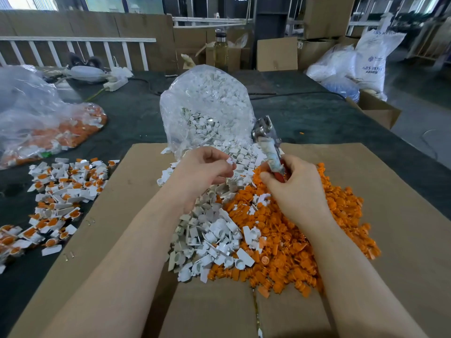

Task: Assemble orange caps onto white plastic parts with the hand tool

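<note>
"What have you got in each hand?"

"My left hand (203,167) pinches one white part (229,162) at the fingertips, up above the pile of white parts (207,230). My right hand (296,189) has its grip clenched round the red handles of the hand tool (269,145). The shiny metal end points up and away from me."

"Where are the orange caps?"

"The orange caps (305,240) lie in a big heap on the cardboard (402,215), right under my right hand. I hold no cap yet, as far as I can see."

"So what could go wrong?"

"The white part is tiny and I only hold it by a little bit. If I squeeze badly, it could pop out and get lost in the pile. My right hand is full too, so picking up a cap may be tricky. And if the cap sits crooked in the tool, I think it could go on bent. The tool could also nip my finger if I hold too close."

"And the done ones?"

"The finished pieces (58,191) lie off to my left on the dark surface (136,123)."
</note>
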### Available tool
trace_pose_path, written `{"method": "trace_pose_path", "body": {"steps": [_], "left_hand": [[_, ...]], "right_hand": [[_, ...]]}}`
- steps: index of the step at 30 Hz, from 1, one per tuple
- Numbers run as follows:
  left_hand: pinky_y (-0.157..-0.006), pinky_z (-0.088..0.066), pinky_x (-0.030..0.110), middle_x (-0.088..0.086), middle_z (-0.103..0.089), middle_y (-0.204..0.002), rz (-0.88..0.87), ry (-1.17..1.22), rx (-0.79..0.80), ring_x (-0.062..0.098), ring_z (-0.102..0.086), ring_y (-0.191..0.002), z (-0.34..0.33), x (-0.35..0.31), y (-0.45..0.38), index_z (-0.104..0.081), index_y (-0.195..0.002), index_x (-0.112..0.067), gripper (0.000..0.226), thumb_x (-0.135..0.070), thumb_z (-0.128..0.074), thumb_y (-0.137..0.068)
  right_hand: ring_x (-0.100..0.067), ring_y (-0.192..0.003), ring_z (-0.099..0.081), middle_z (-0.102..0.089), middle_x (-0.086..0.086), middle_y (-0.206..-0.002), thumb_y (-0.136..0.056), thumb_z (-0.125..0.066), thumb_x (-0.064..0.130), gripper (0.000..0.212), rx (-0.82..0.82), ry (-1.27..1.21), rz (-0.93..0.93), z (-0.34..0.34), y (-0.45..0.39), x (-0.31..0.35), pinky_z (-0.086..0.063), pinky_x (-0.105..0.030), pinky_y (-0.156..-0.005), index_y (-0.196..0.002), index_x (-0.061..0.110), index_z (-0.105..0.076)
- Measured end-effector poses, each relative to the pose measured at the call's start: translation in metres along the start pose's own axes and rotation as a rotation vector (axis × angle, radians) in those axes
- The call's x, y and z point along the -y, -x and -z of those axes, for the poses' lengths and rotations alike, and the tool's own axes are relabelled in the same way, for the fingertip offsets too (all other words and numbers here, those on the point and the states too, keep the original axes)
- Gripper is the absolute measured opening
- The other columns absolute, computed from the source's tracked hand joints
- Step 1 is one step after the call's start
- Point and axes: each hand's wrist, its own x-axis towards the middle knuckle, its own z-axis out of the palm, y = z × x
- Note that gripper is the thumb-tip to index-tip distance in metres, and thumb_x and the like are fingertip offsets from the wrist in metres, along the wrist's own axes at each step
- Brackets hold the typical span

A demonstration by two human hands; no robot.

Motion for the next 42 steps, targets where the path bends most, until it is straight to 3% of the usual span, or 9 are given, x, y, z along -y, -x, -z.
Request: {"method": "trace_pose_path", "body": {"steps": [4, 8, 11, 15, 24, 29, 33, 36, 42], "left_hand": [[-0.065, -0.052, 0.027, 0.008, -0.069, -0.079, 0.103, 0.282, 0.047, 0.013, -0.059, -0.063, -0.005, -0.005, 0.004, -0.074, -0.095, -0.004, 0.012, -0.012, -0.071, -0.087], [-0.059, -0.051, 0.026, -0.001, -0.062, -0.068, 0.160, 0.212, 0.009, 0.010, -0.054, -0.056, -0.013, -0.002, 0.004, -0.077, -0.090, -0.007, 0.033, -0.038, -0.076, -0.081], [-0.061, -0.058, 0.025, 0.005, -0.070, -0.069, 0.123, 0.286, -0.056, 0.012, -0.063, -0.057, -0.020, 0.000, 0.005, -0.074, -0.076, -0.009, 0.023, -0.031, -0.078, -0.080], [-0.055, -0.055, 0.020, 0.003, -0.071, -0.064, 0.074, 0.384, -0.128, 0.009, -0.064, -0.053, -0.028, 0.002, 0.008, -0.075, -0.086, -0.007, 0.015, -0.018, -0.081, -0.078], [-0.055, -0.053, 0.019, 0.004, -0.071, -0.063, -0.007, 0.381, -0.195, 0.010, -0.067, -0.056, -0.039, 0.000, 0.013, -0.075, -0.078, -0.012, 0.008, -0.012, -0.082, -0.077], [-0.057, -0.057, 0.019, 0.001, -0.072, -0.063, -0.067, 0.272, -0.206, 0.010, -0.068, -0.059, -0.042, -0.002, 0.016, -0.074, -0.080, -0.017, 0.013, -0.004, -0.078, -0.078], [-0.065, -0.061, 0.026, -0.002, -0.074, -0.067, -0.131, 0.146, -0.241, 0.013, -0.072, -0.067, -0.043, -0.002, 0.019, -0.074, -0.077, -0.025, 0.015, -0.011, -0.079, -0.077], [-0.072, -0.062, 0.035, -0.004, -0.074, -0.067, -0.185, 0.078, -0.254, 0.014, -0.072, -0.069, -0.045, -0.003, 0.021, -0.075, -0.076, -0.026, 0.013, -0.013, -0.079, -0.077], [-0.074, -0.062, 0.040, -0.006, -0.073, -0.067, -0.235, 0.033, -0.261, 0.014, -0.072, -0.070, -0.046, -0.005, 0.022, -0.076, -0.075, -0.028, 0.012, -0.017, -0.079, -0.079]], "right_hand": [[-0.002, -0.073, -0.061, -0.062, 0.016, -0.075, -0.087, -0.069, 0.021, 0.017, -0.027, -0.103, 0.008, 0.001, 0.002, -0.001, -0.049, -0.018, -0.057, -0.087, 0.035, -0.061], [0.006, -0.073, -0.060, -0.064, 0.016, -0.077, -0.088, -0.069, 0.021, 0.010, -0.052, -0.150, 0.021, -0.001, 0.001, -0.001, -0.046, -0.010, -0.057, -0.097, 0.023, -0.068], [0.007, -0.070, -0.059, -0.062, 0.016, -0.074, -0.087, -0.070, 0.026, 0.009, -0.085, -0.136, 0.042, -0.002, 0.001, 0.000, -0.044, -0.008, -0.057, -0.095, 0.022, -0.067], [0.006, -0.067, -0.058, -0.061, 0.014, -0.070, -0.086, -0.071, 0.030, 0.011, -0.120, -0.139, 0.061, -0.002, 0.003, 0.001, -0.042, -0.008, -0.055, -0.090, 0.023, -0.065], [0.002, -0.066, -0.057, -0.059, 0.017, -0.067, -0.087, -0.070, 0.033, 0.011, -0.150, -0.072, 0.096, -0.002, 0.004, 0.004, -0.038, -0.011, -0.052, -0.086, 0.028, -0.061], [-0.007, -0.062, -0.059, -0.060, 0.016, -0.069, -0.086, -0.070, 0.032, 0.011, -0.169, -0.015, 0.093, -0.002, 0.005, 0.005, -0.049, -0.027, -0.056, -0.086, 0.027, -0.060], [-0.004, -0.069, -0.059, -0.058, 0.017, -0.065, -0.086, -0.070, 0.032, 0.010, -0.193, 0.000, 0.094, -0.002, 0.004, 0.004, -0.041, -0.022, -0.052, -0.085, 0.028, -0.061], [-0.007, -0.061, -0.057, -0.058, 0.017, -0.065, -0.086, -0.070, 0.033, 0.010, -0.199, 0.012, 0.097, -0.001, 0.004, 0.004, -0.042, -0.024, -0.053, -0.085, 0.026, -0.063], [-0.006, -0.067, -0.060, -0.063, 0.015, -0.073, -0.085, -0.070, 0.031, 0.012, -0.171, 0.003, 0.101, -0.001, 0.004, 0.006, -0.053, -0.034, -0.060, -0.091, 0.021, -0.066]]}}
